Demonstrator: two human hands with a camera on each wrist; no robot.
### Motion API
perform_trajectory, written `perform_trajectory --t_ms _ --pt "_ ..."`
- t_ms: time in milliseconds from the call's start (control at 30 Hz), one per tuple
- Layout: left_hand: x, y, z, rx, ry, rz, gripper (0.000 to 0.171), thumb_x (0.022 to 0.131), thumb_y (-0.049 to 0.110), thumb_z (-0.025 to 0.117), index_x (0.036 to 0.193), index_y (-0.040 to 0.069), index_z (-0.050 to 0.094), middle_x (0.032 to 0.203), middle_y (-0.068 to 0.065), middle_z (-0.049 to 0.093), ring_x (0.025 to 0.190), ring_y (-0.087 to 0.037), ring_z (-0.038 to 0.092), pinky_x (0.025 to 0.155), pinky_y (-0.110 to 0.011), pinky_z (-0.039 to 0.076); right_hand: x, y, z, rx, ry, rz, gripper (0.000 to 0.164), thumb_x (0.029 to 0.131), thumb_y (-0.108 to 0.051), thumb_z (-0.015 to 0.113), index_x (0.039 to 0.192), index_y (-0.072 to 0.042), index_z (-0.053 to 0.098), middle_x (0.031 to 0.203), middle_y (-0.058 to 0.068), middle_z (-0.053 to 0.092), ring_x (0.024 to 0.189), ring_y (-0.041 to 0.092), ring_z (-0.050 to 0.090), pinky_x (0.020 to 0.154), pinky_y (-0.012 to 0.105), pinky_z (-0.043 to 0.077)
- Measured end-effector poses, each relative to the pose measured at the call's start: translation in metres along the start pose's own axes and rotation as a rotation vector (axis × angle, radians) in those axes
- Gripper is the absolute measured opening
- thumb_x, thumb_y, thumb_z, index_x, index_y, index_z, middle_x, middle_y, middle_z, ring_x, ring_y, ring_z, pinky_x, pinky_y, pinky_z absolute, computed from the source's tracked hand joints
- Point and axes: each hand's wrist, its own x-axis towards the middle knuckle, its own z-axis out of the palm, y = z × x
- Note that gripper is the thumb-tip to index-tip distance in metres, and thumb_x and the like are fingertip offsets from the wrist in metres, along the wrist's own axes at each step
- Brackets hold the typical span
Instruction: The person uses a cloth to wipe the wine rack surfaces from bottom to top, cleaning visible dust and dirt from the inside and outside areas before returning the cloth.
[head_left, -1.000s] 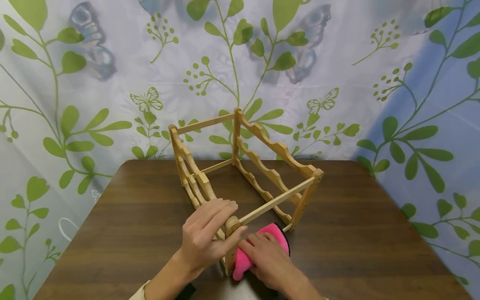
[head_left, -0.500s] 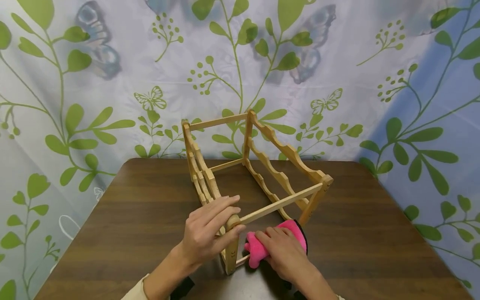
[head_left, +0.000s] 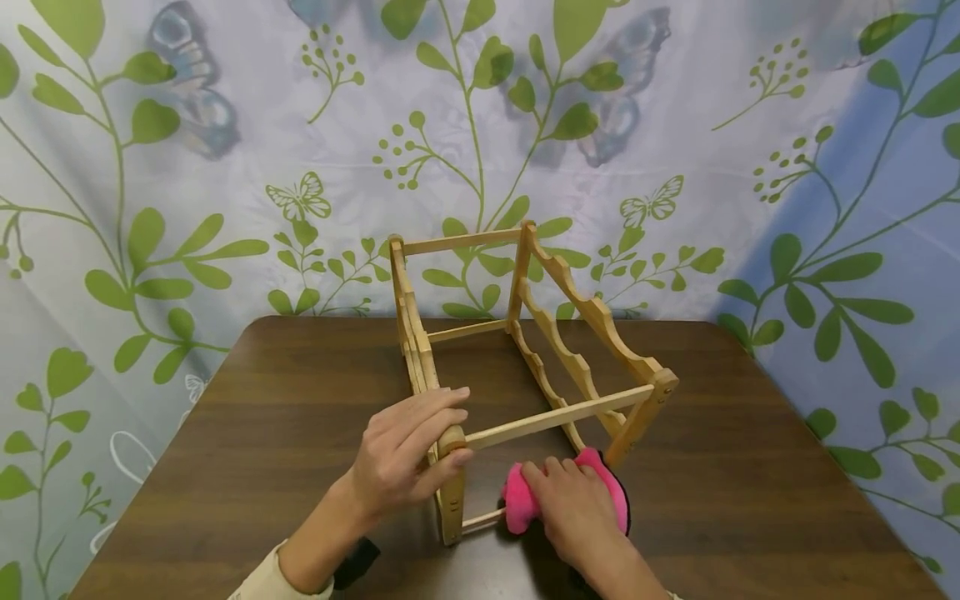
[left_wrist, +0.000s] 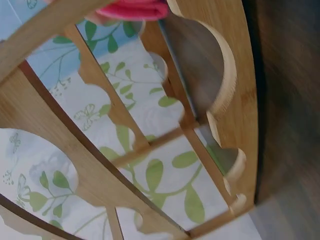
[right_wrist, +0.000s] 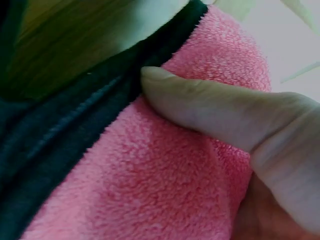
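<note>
A wooden wine rack (head_left: 558, 416) with scalloped rails stands at an angle on the table. My left hand (head_left: 401, 450) grips the top of its near left post, fingers laid over the post and thumb on the front. Low at the front, my right hand (head_left: 573, 508) holds a pink fleecy cloth (head_left: 517, 500) at the bottom rail (head_left: 483, 522), covering part of that rail. In the right wrist view my thumb presses the cloth (right_wrist: 165, 185) close to its black edging (right_wrist: 65, 130). The left wrist view looks through the scalloped slats (left_wrist: 240, 85), with pink cloth at the top.
The dark wooden table (head_left: 750, 467) stretches out on both sides of the rack. Behind it hangs a curtain (head_left: 480, 100) printed with leaves and butterflies. A thin white loop (head_left: 129, 454) shows beyond the table's left edge.
My right hand and the cloth have slid right along the bottom rail, away from the near left post. The rack's far end has swung right, while my left hand keeps its grip on the post.
</note>
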Motion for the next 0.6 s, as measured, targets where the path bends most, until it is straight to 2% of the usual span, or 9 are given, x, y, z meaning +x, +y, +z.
perform_trajectory --t_ms 167,267,367,500,600 --pt "0.001 -0.008 -0.002 0.013 0.021 0.060 0.034 0.099 0.023 0.059 0.085 -0.008 0.066 0.088 -0.023 0.071 0.077 -0.031 0.071 0.068 -0.040 0.060 -0.002 -0.007 -0.002 -0.017 -0.028 0.032 0.038 0.066 0.001 0.078 0.087 -0.016 0.050 0.074 0.005 0.052 0.072 0.028 0.058 0.060 0.041 0.044" --pt "0.002 -0.012 -0.004 0.015 0.017 0.072 0.035 0.099 0.023 0.058 0.087 -0.009 0.066 0.088 -0.023 0.071 0.076 -0.032 0.070 0.067 -0.041 0.060 -0.004 -0.011 -0.003 -0.027 -0.032 0.047 0.041 0.064 0.001 0.080 0.087 -0.015 0.050 0.074 0.005 0.052 0.071 0.028 0.058 0.056 0.041 0.043" --pt "0.000 -0.015 -0.008 0.007 0.000 0.059 0.036 0.100 0.024 0.056 0.089 -0.009 0.065 0.090 -0.023 0.070 0.078 -0.033 0.070 0.068 -0.041 0.059 -0.005 -0.016 -0.005 -0.026 -0.067 0.059 0.044 0.064 -0.001 0.082 0.090 -0.015 0.050 0.075 0.006 0.051 0.072 0.029 0.058 0.053 0.041 0.044" --pt "-0.006 -0.018 -0.013 -0.005 -0.029 0.022 0.037 0.102 0.024 0.055 0.092 -0.011 0.065 0.095 -0.025 0.069 0.082 -0.036 0.069 0.075 -0.040 0.059 -0.005 -0.023 -0.006 -0.029 -0.096 0.073 0.040 0.070 -0.002 0.080 0.091 -0.014 0.048 0.073 0.006 0.047 0.069 0.029 0.057 0.049 0.039 0.043" --pt "-0.011 -0.017 -0.014 -0.014 -0.055 -0.045 0.038 0.103 0.026 0.052 0.096 -0.010 0.064 0.100 -0.025 0.069 0.091 -0.039 0.068 0.084 -0.041 0.057 -0.006 -0.026 -0.005 -0.039 -0.071 0.077 0.039 0.072 -0.001 0.079 0.090 -0.014 0.048 0.070 0.006 0.046 0.066 0.028 0.056 0.045 0.037 0.041"
